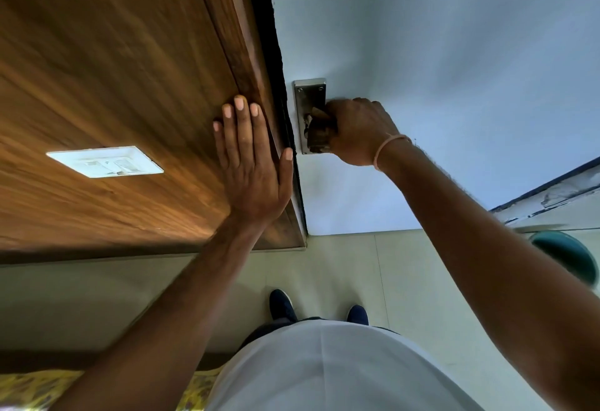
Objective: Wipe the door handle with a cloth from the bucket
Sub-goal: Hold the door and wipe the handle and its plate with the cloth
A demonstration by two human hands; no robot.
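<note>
A metal door handle plate (308, 94) is fixed near the edge of a pale blue door (438, 53). My right hand (360, 131) is closed over the handle's lever, with a brownish cloth (319, 136) bunched between the fingers and the plate. The lever itself is hidden under the hand and cloth. My left hand (251, 157) lies flat with fingers apart on the wooden panel (113, 69) beside the door frame, holding nothing. A teal bucket (565, 253) stands on the floor at the right, partly hidden by my right forearm.
A white switch plate (105, 161) is mounted on the wooden panel left of my left hand. The floor is pale tile (341, 264), with my two dark shoes (282, 305) near the door. A yellow patterned fabric (29, 391) shows at the bottom left.
</note>
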